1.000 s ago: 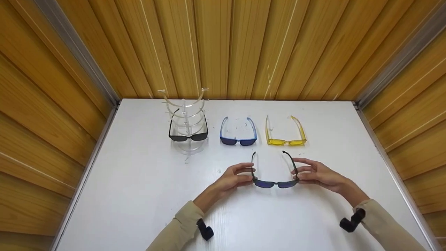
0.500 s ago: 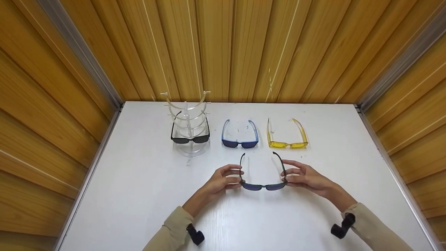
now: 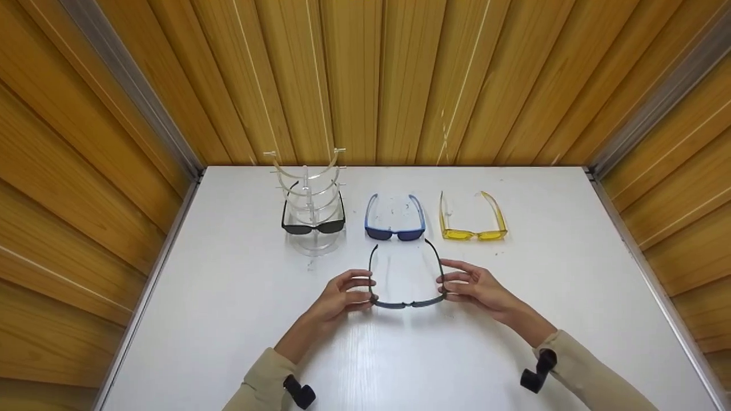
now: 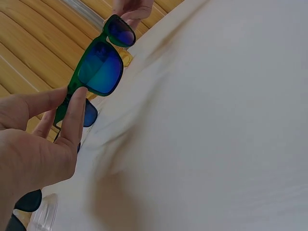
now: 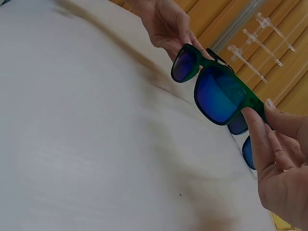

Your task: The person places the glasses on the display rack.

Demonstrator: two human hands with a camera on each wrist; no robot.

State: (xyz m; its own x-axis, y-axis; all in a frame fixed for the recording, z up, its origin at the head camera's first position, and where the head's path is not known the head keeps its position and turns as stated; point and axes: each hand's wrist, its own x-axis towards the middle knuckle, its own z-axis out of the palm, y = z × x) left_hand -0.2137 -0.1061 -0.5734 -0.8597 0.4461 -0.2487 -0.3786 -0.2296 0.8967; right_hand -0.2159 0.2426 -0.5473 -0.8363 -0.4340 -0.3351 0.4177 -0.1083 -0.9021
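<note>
Dark green sunglasses (image 3: 391, 305) with blue mirrored lenses (image 4: 101, 67) are held between both hands, raised above the white table, temples spread and pointing away. My left hand (image 3: 340, 294) pinches the left hinge corner with thumb and fingers. At the opposite corner, my right hand (image 3: 477, 288) grips the frame the same way; the right wrist view shows its thumb and fingers on the green frame (image 5: 250, 98). Just beyond the held pair lie blue sunglasses (image 3: 395, 234) on the table.
A clear tiered eyewear stand (image 3: 308, 194) stands at the back left, with black sunglasses (image 3: 313, 228) on its lowest tier. Yellow glasses (image 3: 474, 234) lie right of the blue pair. Wood-patterned walls (image 3: 377, 80) enclose the table (image 3: 228, 319) at the back and sides.
Both hands have carried the green sunglasses leftward, from in front of the yellow glasses to in front of the blue pair. The lens front has tilted, so the lenses look thinner from above.
</note>
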